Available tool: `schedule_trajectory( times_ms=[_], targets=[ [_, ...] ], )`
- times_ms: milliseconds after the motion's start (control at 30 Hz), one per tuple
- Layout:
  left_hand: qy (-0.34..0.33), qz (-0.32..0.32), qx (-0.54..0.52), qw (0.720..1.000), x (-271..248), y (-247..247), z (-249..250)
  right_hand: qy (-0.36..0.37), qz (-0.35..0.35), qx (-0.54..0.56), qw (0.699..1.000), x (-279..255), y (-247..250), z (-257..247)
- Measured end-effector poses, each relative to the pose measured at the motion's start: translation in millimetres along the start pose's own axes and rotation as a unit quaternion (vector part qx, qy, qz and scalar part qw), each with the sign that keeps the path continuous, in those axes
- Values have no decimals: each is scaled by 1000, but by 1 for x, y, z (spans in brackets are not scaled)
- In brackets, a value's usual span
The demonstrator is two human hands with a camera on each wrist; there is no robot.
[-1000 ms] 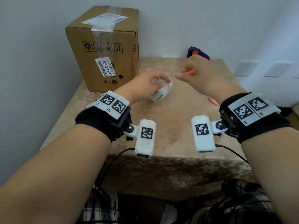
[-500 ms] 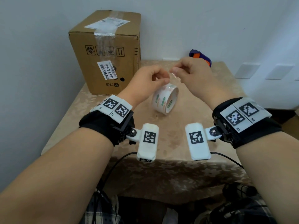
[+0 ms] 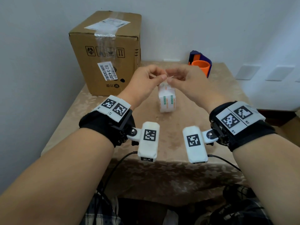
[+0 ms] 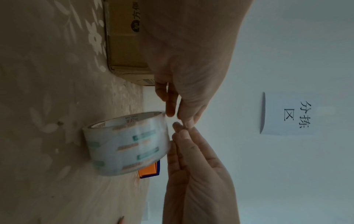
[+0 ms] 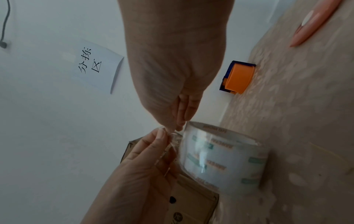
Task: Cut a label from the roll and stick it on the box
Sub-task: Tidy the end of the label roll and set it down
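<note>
At the frame centre, my left hand (image 3: 142,83) and right hand (image 3: 186,83) both pinch the clear tape end (image 5: 170,145) above the roll (image 3: 167,99); box (image 3: 107,51) upper left.

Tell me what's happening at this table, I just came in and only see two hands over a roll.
A person is working the free end of a clear tape roll that stands on edge on the table. The left hand and right hand meet just above it, pinching a thin clear strip between their fingers. Nothing looks cut yet. The cardboard box waits at the back left, an orange and blue tape dispenser at the back.
</note>
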State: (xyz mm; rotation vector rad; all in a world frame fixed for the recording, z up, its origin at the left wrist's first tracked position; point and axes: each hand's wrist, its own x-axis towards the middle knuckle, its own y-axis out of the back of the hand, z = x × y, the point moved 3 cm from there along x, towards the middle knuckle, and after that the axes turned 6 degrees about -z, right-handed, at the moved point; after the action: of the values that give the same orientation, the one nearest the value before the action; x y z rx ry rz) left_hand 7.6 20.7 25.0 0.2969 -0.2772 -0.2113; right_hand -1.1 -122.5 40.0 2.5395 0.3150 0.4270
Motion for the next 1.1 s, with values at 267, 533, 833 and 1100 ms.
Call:
schedule_trajectory(
  times_ms=[267, 533, 833, 1100],
  targets=[
    [-5, 26, 40, 999, 1, 1, 4, -40, 19, 55, 998, -2, -4, 2],
    [-11, -16, 67, 998, -1, 2, 2, -70, 62, 89, 992, 2, -5, 6],
    [37, -17, 24, 999, -2, -2, -1, -50, 68, 18, 996, 5, -4, 6],
    [55, 28, 79, 995, 1, -2, -2, -23, 12, -50, 998, 1, -4, 1]
  ],
)
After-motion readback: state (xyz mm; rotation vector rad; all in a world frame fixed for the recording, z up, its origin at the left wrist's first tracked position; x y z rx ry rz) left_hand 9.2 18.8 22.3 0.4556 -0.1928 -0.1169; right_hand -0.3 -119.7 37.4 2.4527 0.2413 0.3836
